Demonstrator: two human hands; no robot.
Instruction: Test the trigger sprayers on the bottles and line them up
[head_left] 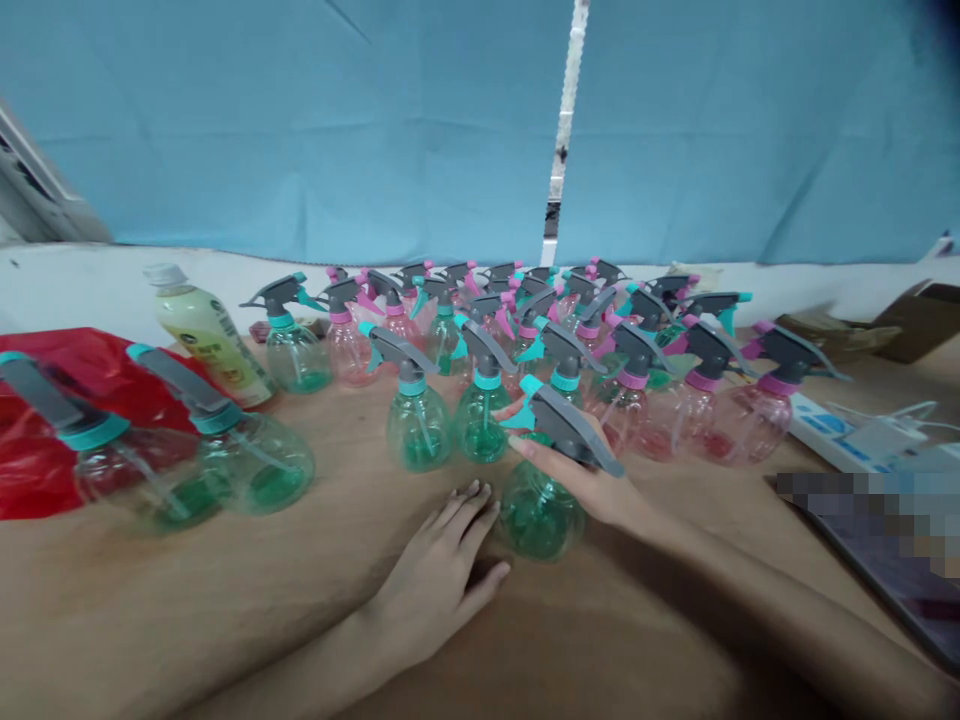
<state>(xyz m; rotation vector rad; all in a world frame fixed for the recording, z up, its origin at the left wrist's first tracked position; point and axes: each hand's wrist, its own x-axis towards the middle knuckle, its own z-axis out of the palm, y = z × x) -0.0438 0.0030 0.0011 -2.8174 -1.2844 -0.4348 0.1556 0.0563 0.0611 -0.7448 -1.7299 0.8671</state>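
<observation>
My right hand (592, 480) is wrapped round the neck of a green spray bottle (541, 515), just below its grey and teal trigger head. That bottle is upright, close to the tabletop; whether its base touches the wood I cannot tell. To its left, my left hand (450, 560) lies on the table with fingers stretched out, holding nothing. Right behind stand more green spray bottles (420, 430), and pink spray bottles (739, 425) are lined up to the right. Several further bottles crowd together behind these, partly hidden by one another.
Two green spray bottles (259, 465) stand at the left by a red plastic bag (37, 440) and a drink bottle (206, 330). On the right are a white power strip (832, 435), a dark tablet-like device (862, 570) and a brown box (919, 320). A blue cloth (300, 130) hangs behind.
</observation>
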